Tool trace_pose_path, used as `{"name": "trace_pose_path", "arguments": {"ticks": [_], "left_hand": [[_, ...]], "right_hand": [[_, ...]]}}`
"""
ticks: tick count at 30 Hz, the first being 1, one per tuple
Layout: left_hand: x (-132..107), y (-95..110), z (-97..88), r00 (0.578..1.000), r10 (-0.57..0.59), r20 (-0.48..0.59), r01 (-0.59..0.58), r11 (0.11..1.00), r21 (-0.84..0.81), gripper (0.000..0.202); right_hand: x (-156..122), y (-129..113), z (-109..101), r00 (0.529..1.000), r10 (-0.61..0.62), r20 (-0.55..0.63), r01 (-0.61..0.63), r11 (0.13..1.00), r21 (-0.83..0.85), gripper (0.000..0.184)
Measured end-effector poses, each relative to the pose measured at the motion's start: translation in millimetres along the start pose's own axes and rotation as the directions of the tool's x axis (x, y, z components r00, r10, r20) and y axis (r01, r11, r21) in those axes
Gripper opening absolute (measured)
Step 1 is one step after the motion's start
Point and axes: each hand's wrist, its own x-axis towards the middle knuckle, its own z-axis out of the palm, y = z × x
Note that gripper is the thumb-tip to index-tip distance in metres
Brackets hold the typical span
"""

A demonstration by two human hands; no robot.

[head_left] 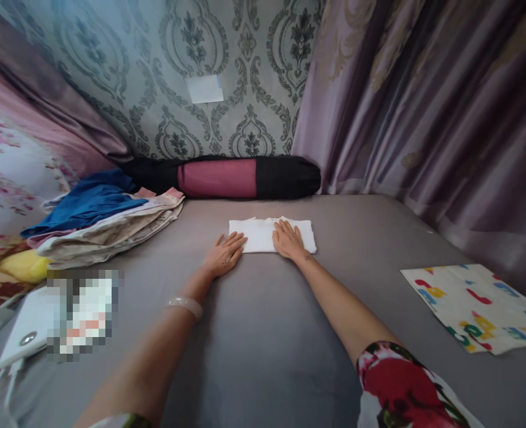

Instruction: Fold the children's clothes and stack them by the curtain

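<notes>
The left hand (226, 254), open, is touching the left end of a folded, rectangular white cloth (258, 236) lying on a smooth grey sheet (263, 339); the right hand (288, 239), slightly spread, is resting on the cloth's right half. Folding is looking largely done, the far edge uneven.

Matt, soft-looking white cloth (258, 238) on a smooth, matt grey fabric sheet (263, 345); near the sheet's left edge, a smooth white plastic device (33, 315); along its right edge, a satiny curtain (391, 119).
</notes>
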Motion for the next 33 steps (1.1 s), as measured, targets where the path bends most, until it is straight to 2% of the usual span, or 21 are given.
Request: {"name": "trace_pose_path", "arguments": {"ticks": [3,9,17,20,24,29,33], "left_hand": [[0,-1,1.0,1.0,0.0,0.002,0.0,1.0,-0.003,0.051],[1,-2,1.1,1.0,0.003,0.004,-0.003,1.0,-0.001,0.051],[5,-1,-1.0,1.0,-0.015,-0.011,0.015,1.0,-0.005,0.049],[23,1,-8.8,0.998,-0.039,-0.058,0.039,0.999,-0.007,0.047],[63,1,-17.4,0.994,-0.113,0.002,0.113,0.994,-0.01,0.043],[108,-10,-18.7,0.949,-0.268,0.163,0.272,0.962,0.001,0.039],[125,-23,-20.1,0.924,-0.3,0.237,0.311,0.95,-0.01,0.037]], "right_hand": [[-2,4,-7,0.999,0.008,0.036,-0.009,1.0,0.012,0.054],[-7,27,-18,0.998,0.063,-0.009,-0.064,0.996,-0.06,0.055],[-9,48,-7,0.993,0.118,-0.001,-0.118,0.989,-0.085,0.056],[-8,49,-6,0.996,0.088,-0.033,-0.091,0.99,-0.109,0.055],[0,57,-12,0.998,0.03,-0.048,-0.037,0.989,-0.142,0.049],[28,79,-28,0.996,0.038,0.086,-0.03,0.995,-0.093,0.037],[55,90,-35,0.98,0.068,0.185,-0.056,0.996,-0.07,0.03]]}}
